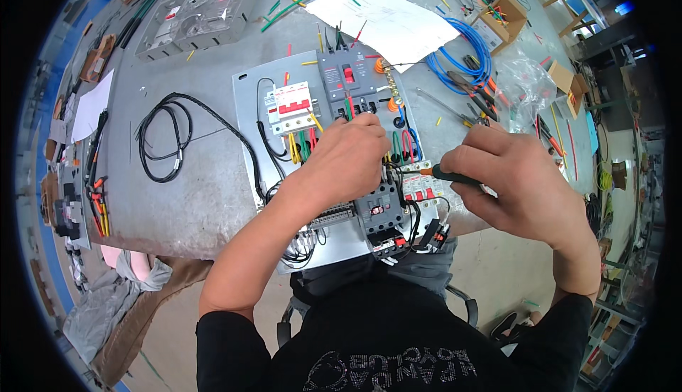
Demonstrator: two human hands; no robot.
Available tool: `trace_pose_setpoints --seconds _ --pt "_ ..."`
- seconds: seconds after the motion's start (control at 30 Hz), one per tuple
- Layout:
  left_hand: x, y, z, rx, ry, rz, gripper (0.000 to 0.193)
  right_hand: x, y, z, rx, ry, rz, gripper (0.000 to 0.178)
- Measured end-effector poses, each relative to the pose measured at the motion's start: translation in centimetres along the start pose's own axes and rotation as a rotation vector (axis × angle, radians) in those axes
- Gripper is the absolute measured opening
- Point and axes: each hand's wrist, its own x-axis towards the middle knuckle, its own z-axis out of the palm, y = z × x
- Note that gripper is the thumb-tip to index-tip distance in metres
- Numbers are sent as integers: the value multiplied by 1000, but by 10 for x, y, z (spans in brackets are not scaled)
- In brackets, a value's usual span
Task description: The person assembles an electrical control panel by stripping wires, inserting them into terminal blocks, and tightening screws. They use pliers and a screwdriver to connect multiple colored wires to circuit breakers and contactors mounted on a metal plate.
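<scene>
A screwdriver (453,175) with a dark and orange handle is in my right hand (518,179), its shaft pointing left to the top of a dark contactor (379,211). My left hand (344,154) is closed over the wires below a large grey breaker (348,72) with a red toggle; what its fingertips pinch is hidden. Both devices sit on a metal mounting plate (246,118). A white breaker with red levers (293,102) stands left of the large one. Another small red-levered breaker (424,192) is beside the contactor. Green, yellow and red wires (406,147) run between them.
A coiled black cable (145,147) lies left of the plate. Beyond are transparent plastic boxes (206,19) and a white paper sheet (383,15). At right lie a blue wire coil (483,47), pliers (483,97), a plastic bag (526,90) and small cartons (501,23).
</scene>
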Motion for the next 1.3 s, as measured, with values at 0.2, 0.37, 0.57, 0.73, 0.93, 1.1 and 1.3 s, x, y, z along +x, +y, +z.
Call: trace_pose_setpoints --seconds 0.2,0.37,0.57,0.73,0.93,1.1,1.3 --pt "0 -1 0 5 4 22 25 13 -14 -5 -171 -142 0 25" --pt "-1 -2 1 -47 12 2 18 28 -28 -6 -150 -162 -1 30" --pt "0 -4 2 -8 -2 11 14 28 -27 -2 -300 -197 22 37" --pt "-2 -4 2 -9 7 6 13 31 -37 -8 -306 -157 -29 30" --pt "2 -6 4 -34 0 0 11 31 -37 -8 -394 -204 25 33" --pt "2 -5 2 -14 -21 1 13 33 -40 -7 -396 -212 31 32" --pt "-1 -9 8 -2 27 1 15 42 -52 -9 -333 -220 11 34"
